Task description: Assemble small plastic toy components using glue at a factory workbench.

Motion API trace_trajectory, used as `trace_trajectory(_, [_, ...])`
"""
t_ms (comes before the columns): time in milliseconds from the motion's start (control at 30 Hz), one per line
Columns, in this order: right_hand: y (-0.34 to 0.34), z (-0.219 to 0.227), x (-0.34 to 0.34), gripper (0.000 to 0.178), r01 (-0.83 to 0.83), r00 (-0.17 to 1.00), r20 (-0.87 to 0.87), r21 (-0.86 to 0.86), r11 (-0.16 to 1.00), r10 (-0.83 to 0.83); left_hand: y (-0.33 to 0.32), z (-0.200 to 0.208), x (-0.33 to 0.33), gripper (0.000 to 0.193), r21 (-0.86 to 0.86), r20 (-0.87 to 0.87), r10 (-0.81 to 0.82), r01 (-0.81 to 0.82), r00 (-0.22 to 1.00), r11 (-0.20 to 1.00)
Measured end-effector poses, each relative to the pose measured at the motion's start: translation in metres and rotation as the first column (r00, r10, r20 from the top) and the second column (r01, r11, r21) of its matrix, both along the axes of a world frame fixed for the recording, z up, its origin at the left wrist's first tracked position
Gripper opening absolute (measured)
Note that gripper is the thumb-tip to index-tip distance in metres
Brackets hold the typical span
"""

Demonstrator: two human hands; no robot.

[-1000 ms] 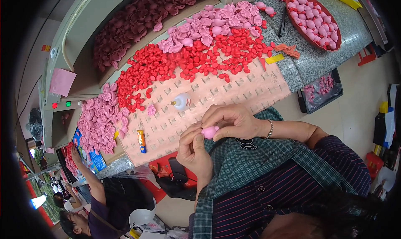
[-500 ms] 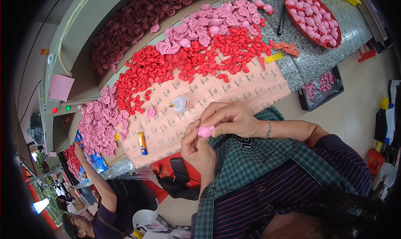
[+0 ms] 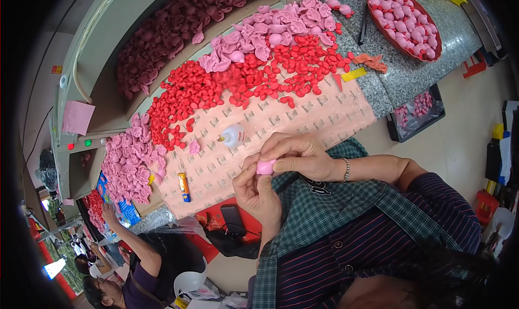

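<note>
Between my two hands, above the near edge of the pink work mat, is a small rounded pink piece. My left hand pinches it from the left with thumb and fingertips. From the right, the thumb and curled fingers of my right hand close on the same piece. Just beyond my hands, a small white squeeze bottle with a thin tip lies on the mat. A single small pink piece rests to the left of the bottle, and an orange and blue tube lies nearer the mat's left end.
Many red bean-shaped pieces spread along the mat's far side, with pink shells behind and more pink shells at left. A red bowl of pink-and-red pieces stands far right. A black bin sits below. A co-worker's arm reaches in at lower left.
My hands stay nearly in place, still closed on the pink piece, with only a slight shift. The co-worker's hand at the left has moved slightly nearer and to the right.
</note>
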State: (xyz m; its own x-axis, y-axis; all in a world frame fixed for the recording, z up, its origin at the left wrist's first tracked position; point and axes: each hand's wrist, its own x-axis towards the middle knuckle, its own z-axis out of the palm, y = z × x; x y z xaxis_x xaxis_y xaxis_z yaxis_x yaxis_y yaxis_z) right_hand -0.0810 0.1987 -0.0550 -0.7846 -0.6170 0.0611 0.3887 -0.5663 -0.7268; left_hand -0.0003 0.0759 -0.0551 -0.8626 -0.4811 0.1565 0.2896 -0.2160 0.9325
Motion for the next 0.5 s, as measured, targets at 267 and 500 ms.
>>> trace_trajectory(267, [-0.0001, -0.0047, -0.0017, 0.018, 0.059, 0.982, -0.183, 0.039, 0.997, -0.051, -0.0006, -0.0069, 0.0000, 0.030, -0.206, -0.018, -0.014, 0.010, 1.000, 0.978])
trace_trajectory(500, [-0.0036, -0.0046, 0.0011, 0.018, 0.055, 0.995, -0.081, 0.049, 0.997, -0.051, 0.0012, -0.0080, 0.0000, 0.028, -0.199, 0.042, 0.033, -0.024, 0.999, 0.980])
